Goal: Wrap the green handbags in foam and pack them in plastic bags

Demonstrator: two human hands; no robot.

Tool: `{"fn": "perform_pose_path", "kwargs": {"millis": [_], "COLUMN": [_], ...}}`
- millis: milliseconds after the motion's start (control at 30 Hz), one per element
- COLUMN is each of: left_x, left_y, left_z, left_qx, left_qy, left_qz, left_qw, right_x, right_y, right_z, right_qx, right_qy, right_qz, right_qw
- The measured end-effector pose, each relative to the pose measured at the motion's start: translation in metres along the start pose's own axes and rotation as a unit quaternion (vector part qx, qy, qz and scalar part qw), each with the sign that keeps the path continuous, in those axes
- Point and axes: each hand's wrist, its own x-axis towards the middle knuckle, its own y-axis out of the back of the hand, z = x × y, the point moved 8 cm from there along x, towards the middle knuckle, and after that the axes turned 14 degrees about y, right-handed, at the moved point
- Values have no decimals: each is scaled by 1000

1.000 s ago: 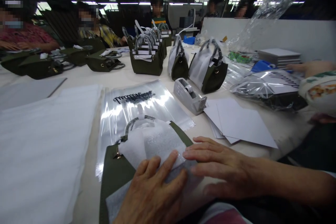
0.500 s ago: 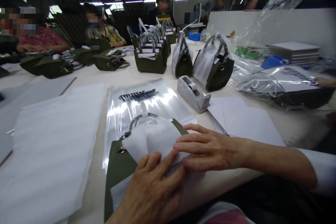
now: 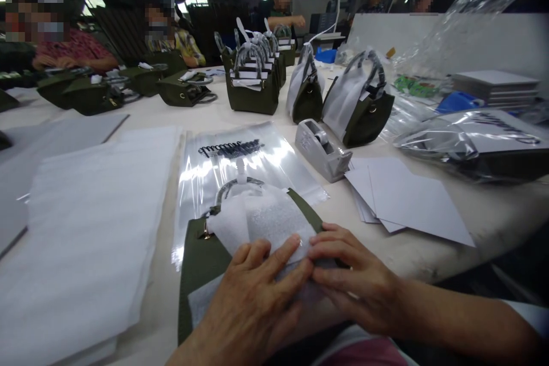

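Observation:
An olive-green handbag lies before me near the table's front edge, its handles wrapped in clear film and pointing away. White tissue paper covers much of its front. My left hand rests on the tissue, fingers spread and the index fingertip pressing near a small shiny spot. On the bag's right side, my right hand touches the tissue with its fingers stretched out, close to the left fingertips. Both hands hide the lower part of the bag.
A printed clear plastic bag lies beyond the handbag. Nearby stand a grey tape dispenser and white cards. White sheets spread at left. Several green handbags stand behind; a plastic-wrapped bag is at right. Co-workers sit beyond.
My right hand has slid slightly right and down to the bag's side, while the left stays on the tissue. Another person's hand at far right has left the plastic-wrapped bag. The view has shifted slightly.

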Motion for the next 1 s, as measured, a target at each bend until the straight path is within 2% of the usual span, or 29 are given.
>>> {"fn": "perform_pose_path", "kwargs": {"millis": [67, 133, 167, 233, 300, 400, 433, 500, 600, 667, 733, 767, 800, 833, 900, 967, 1000], "left_x": [0, -1, -2, -2, -3, -7, -8, -13, -25, -31, -29, -24, -17, -5, 26, 53, 62], "left_y": [0, 1, 3, 5, 6, 4, 3, 7, 24, 49, 76, 85, 88, 85, 64, 37, 27], "left_z": [0, 1, 3, 5, 7, 14, 16, 16, 10, -11, -55, -79, -102, -119, -140, -148, -149], "left_qx": [16, 31, 38, 51, 62, 70, 72, 71, -12, -138, -244, -271, -284, -289, -307, -327, -332], "left_qy": [-5, -19, -30, -53, -66, -74, -70, -50, -58, -51, 35, 87, 133, 161, 164, 130, 108], "left_qz": [9, 14, 14, 13, 14, 14, 19, 54, 86, 108, 162, 185, 185, 160, 33, -114, -170], "left_qw": [1000, 999, 999, 997, 996, 995, 995, 995, 995, 983, 955, 941, 931, 930, 937, 929, 921], "right_x": [-10, -12, -9, 5, 26, 64, 74, 87, 92, 95, 99, 100, 102, 103, 103, 101, 100], "right_y": [0, 11, 19, 32, 33, 11, 0, -24, -50, -55, -56, -56, -54, -52, -48, -44, -43], "right_z": [-9, -13, -10, 6, 29, 56, 63, 75, 78, 71, 63, 60, 58, 57, 59, 62, 65], "right_qx": [1, 18, 28, 60, 133, 271, 295, 308, 291, 273, 247, 229, 209, 188, 162, 155, 157], "right_qy": [21, 29, 13, -69, -175, -247, -265, -309, -340, -308, -272, -262, -256, -253, -258, -270, -278], "right_qz": [-58, -67, -48, 14, 99, 224, 244, 235, 148, 100, 63, 55, 55, 63, 82, 94, 97], "right_qw": [998, 997, 998, 996, 970, 903, 885, 868, 882, 906, 928, 936, 942, 947, 949, 945, 943]}}
